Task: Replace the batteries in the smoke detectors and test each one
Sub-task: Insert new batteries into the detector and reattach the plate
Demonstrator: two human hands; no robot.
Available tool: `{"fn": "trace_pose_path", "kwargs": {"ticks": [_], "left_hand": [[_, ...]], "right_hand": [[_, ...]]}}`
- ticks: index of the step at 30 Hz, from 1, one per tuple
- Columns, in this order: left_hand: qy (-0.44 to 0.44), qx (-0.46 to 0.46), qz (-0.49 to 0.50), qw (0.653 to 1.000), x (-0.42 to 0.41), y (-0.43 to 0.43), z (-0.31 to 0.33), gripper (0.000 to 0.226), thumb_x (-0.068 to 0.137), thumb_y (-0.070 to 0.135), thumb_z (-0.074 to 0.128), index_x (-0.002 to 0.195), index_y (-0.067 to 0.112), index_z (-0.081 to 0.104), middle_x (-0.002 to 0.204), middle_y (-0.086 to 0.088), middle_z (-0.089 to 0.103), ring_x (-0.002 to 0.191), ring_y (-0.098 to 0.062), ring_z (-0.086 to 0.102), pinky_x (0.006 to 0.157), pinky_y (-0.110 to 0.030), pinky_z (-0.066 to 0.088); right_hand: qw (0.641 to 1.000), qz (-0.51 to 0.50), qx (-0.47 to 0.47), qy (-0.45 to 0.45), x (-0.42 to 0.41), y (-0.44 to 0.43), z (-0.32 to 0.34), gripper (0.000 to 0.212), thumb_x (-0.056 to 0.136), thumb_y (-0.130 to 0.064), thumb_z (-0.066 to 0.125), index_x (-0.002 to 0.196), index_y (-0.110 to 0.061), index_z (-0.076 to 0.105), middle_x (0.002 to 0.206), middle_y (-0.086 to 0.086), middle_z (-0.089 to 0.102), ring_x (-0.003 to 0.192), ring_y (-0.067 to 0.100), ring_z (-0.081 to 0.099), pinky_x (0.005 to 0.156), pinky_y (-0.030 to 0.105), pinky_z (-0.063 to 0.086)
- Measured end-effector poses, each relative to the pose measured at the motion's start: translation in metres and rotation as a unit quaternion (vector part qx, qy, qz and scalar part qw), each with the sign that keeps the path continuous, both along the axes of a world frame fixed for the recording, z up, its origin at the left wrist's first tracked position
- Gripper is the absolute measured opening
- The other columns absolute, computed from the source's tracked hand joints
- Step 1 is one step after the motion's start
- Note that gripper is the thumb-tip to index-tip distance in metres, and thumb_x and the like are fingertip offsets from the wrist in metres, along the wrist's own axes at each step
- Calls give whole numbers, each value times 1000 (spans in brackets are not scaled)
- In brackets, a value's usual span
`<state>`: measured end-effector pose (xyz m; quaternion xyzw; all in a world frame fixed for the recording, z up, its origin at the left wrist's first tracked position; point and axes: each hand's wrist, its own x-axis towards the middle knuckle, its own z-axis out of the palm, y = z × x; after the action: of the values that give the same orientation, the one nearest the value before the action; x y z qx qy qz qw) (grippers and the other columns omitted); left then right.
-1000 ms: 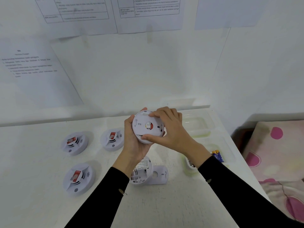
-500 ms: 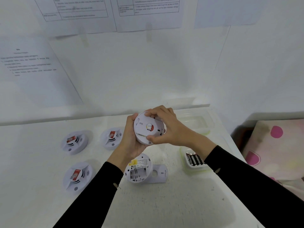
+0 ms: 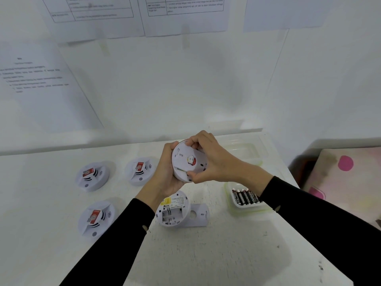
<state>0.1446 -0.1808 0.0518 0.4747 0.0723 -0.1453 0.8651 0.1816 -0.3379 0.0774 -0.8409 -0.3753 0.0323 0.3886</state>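
A round white smoke detector [image 3: 186,163] is held above the white table [image 3: 206,254], its back plate facing me. My left hand [image 3: 165,172] cups its body from the left. My right hand [image 3: 208,159] grips the back plate's rim with fingers on top and thumb below. Beneath it on the table lies an opened detector [image 3: 173,211] with an empty battery bay, next to a loose white mounting plate [image 3: 199,215]. Three more detectors with red labels sit face up on the left [image 3: 92,176] [image 3: 140,170] [image 3: 95,217]. A small tray of dark batteries [image 3: 245,198] stands right of my wrist.
An empty clear plastic container [image 3: 245,150] sits at the table's back right corner. Printed sheets [image 3: 92,15] are taped to the white wall behind. A cushion with pink dots [image 3: 346,174] lies off the table's right edge.
The held detector has turned so its back plate faces more to the right, and my right hand's grip on the rim has shifted. The camera has moved, uncovering the battery tray.
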Motion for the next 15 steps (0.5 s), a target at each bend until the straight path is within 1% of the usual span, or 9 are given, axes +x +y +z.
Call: {"fn": "trace_pose_path", "kwargs": {"ticks": [3, 6, 7, 10, 12, 15], "left_hand": [[5, 8, 1, 1000, 1, -1, 0, 43, 94, 42, 39, 112, 12, 63, 103, -11, 69, 89, -23, 68, 75, -36, 48], [2, -2, 16, 1000, 2, -3, 1, 43, 97, 40, 35, 110, 12, 66, 101, -10, 71, 90, -23, 69, 73, -36, 54], [-3, -8, 26, 1000, 3, -4, 2, 43, 97, 40, 36, 110, 12, 66, 101, -10, 71, 90, -23, 70, 72, -36, 56], [-25, -20, 49, 998, 7, -6, 7, 42, 92, 39, 42, 119, 14, 62, 105, -9, 70, 92, -22, 70, 75, -37, 56], [-39, -3, 56, 998, 9, -7, 9, 41, 96, 39, 39, 122, 15, 60, 104, -7, 70, 91, -20, 69, 72, -34, 57], [-46, 44, 57, 996, 11, -10, 9, 38, 100, 39, 36, 116, 18, 62, 101, -3, 69, 90, -17, 67, 68, -30, 55]], "right_hand": [[1000, 1, -5, -6, 0, -1, -1, 69, 63, -18, 85, 119, -10, 47, 112, 2, 43, 107, 20, 41, 93, 31, 43], [1000, -4, -12, -8, -1, -1, -1, 68, 66, -20, 83, 122, -11, 46, 115, 0, 43, 109, 19, 39, 97, 33, 41], [1000, -10, -15, -8, -1, -1, 0, 67, 68, -20, 82, 124, -12, 46, 117, -1, 42, 110, 18, 39, 98, 33, 39], [999, -34, -11, -5, -2, 0, 2, 67, 71, -24, 79, 127, -15, 44, 120, -2, 39, 113, 19, 37, 100, 31, 39], [998, -55, -27, -10, -1, 2, 2, 70, 69, -28, 79, 127, -17, 42, 120, -3, 37, 114, 18, 38, 97, 29, 37], [996, -67, -62, -24, 1, 5, 3, 71, 66, -28, 78, 124, -15, 41, 117, -2, 38, 111, 17, 40, 87, 27, 27]]}}
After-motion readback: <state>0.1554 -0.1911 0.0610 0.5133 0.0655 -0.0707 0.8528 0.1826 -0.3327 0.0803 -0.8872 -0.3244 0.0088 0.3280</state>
